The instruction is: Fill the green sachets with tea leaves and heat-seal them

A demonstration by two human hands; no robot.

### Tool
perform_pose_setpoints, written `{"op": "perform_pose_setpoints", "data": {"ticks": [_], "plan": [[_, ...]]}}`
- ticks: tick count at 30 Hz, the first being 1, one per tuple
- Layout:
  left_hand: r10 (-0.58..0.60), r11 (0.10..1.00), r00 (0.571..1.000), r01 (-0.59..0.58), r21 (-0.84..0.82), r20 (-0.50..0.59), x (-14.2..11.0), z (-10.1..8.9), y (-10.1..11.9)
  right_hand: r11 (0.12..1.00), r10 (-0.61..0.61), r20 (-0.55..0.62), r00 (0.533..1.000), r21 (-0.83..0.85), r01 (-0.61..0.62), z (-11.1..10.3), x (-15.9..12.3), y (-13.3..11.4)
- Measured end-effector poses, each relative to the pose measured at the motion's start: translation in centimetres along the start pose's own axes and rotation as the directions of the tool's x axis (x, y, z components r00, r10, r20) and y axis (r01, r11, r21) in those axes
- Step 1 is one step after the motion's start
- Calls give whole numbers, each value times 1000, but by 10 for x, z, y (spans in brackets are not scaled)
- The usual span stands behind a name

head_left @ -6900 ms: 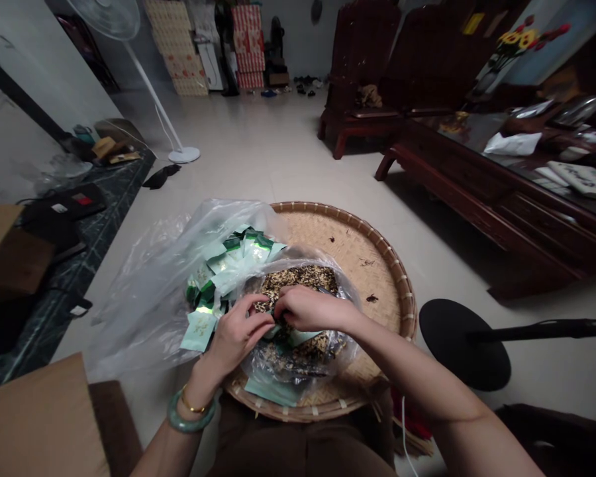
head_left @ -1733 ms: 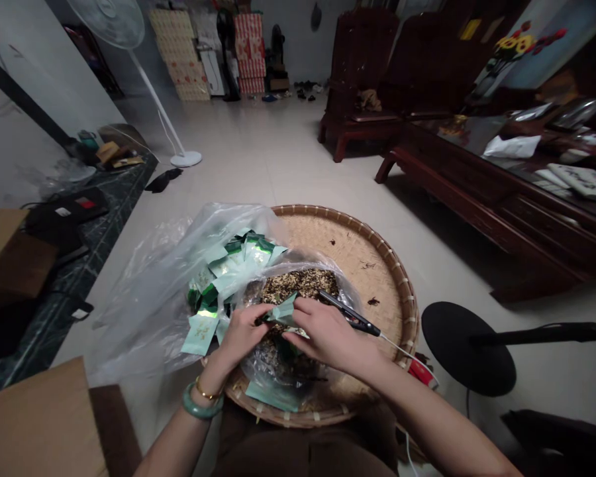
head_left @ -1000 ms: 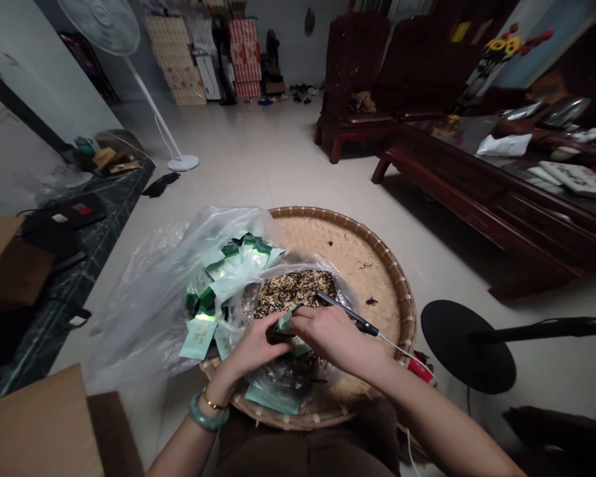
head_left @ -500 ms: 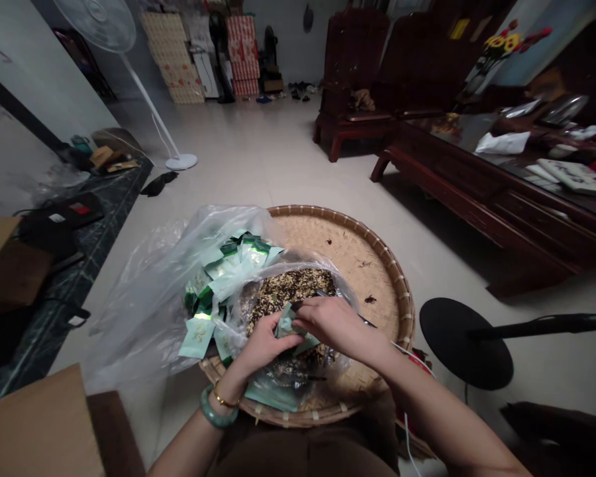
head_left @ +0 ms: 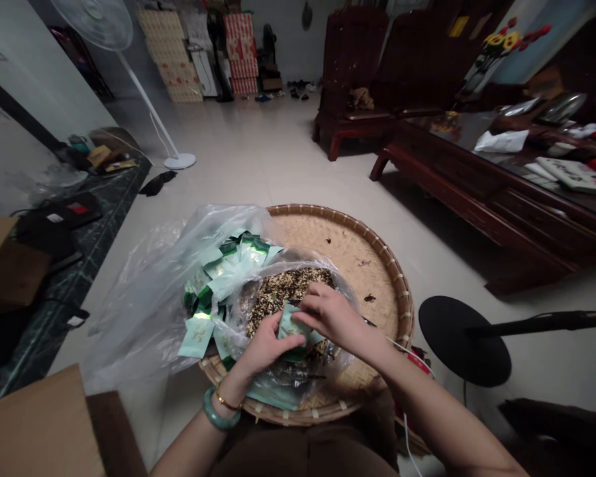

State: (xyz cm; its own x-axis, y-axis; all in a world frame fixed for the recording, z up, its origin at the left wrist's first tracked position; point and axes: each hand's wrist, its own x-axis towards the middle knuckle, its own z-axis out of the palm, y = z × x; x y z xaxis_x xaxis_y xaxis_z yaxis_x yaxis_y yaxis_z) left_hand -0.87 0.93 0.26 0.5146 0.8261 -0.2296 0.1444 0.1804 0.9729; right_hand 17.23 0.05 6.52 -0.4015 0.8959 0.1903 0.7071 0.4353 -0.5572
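Observation:
Over a plastic bag of loose dark and pale dried mix (head_left: 273, 291), I hold a small mint-green sachet (head_left: 293, 324). My left hand (head_left: 265, 344) is closed on its left and lower side, thumb across the front. At its upper right edge, the bent fingers of my right hand (head_left: 335, 318) pinch the sachet; their tips are partly hidden. A dark thin tool (head_left: 369, 322) shows beside my right wrist, its other end hidden. Several similar sachets (head_left: 238, 258) lie in a clear plastic bag (head_left: 173, 291) to the left. Both bags rest on a round woven bamboo tray (head_left: 377, 265).
A cardboard box (head_left: 40, 424) stands at the near left. To the right are a round black stand base (head_left: 464, 341) and a white cable (head_left: 408, 437). Beyond the tray are a white fan (head_left: 151, 106) and a dark wooden table (head_left: 477, 172).
The sachet has turned so more of its printed front faces me. My right hand has shifted slightly up and its fingers have changed position at the sachet's edge.

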Motion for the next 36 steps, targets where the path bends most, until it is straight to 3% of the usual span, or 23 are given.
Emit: {"op": "perform_pose_setpoints", "data": {"ticks": [2, 5, 12, 14, 18, 22, 27, 31, 36], "plan": [[-24, 999, 1000, 24, -44, 2, 0, 1, -1, 992, 70, -83, 994, 107, -60, 4, -1, 2], [-37, 998, 999, 39, -58, 27, 1, 2, 0, 973, 130, -91, 987, 203, -110, 12, 0, 6], [-183, 970, 965, 209, -125, 188, -5, -4, 2, 892, 209, -195, 958, 440, -105, 29, 9, 29], [-182, 972, 961, 207, -108, 206, -6, -8, 2, 887, 225, -208, 952, 448, -112, 32, 8, 31], [-81, 995, 993, 77, 56, 81, -1, -10, -2, 918, 91, -243, 966, 395, 13, 29, 0, 14], [7, 989, 999, -1, 148, -38, 4, -6, -7, 942, -53, -274, 960, 304, 139, 6, -11, -9], [168, 970, 986, -161, 181, -19, 1, -4, -2, 987, -140, -75, 987, 64, 145, -22, -21, -27], [203, 962, 979, -196, 188, -16, -3, -6, 2, 993, -20, 131, 991, -110, 35, -27, -19, -42], [212, 959, 976, -198, 205, -49, -8, -5, -2, 941, 153, 369, 917, -337, -21, -21, -9, -53]]}}
